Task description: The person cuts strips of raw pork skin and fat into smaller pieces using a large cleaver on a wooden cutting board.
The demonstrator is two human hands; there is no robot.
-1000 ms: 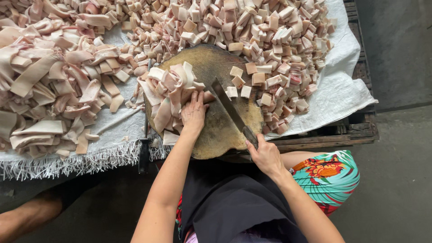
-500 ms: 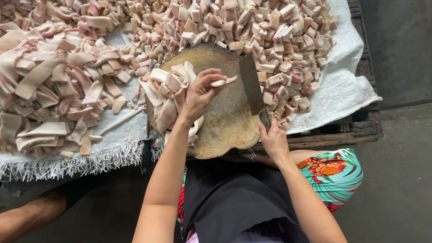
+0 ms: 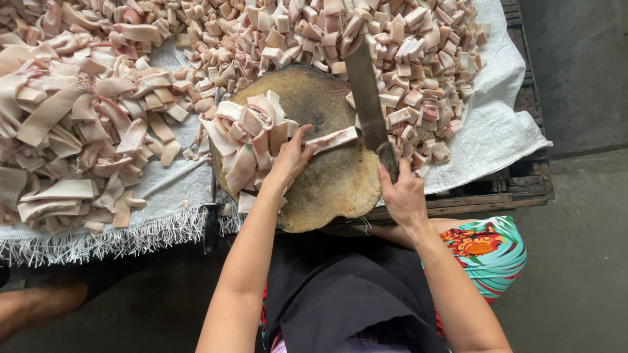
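Observation:
A round wooden chopping block (image 3: 330,189) sits at the near edge of a white woven sheet. My left hand (image 3: 290,159) presses a pale pink strip of meat (image 3: 332,139) flat on the block. Beside my wrist lies a stack of long strips (image 3: 245,134), on the block's left half. My right hand (image 3: 402,195) grips the handle of a cleaver (image 3: 366,101). Its wide blade points away from me, its edge just right of the strip's end.
A heap of small cut cubes (image 3: 399,49) covers the sheet beyond and right of the block. Long uncut strips (image 3: 72,124) pile up on the left. A second knife (image 3: 210,219) lies at the sheet's fringe. The white sheet (image 3: 500,124) rests on a wooden pallet (image 3: 517,186).
My left hand drew one strip out of the stack onto the bare block. The cleaver swung from lying diagonally across the block to standing at the strip's right end.

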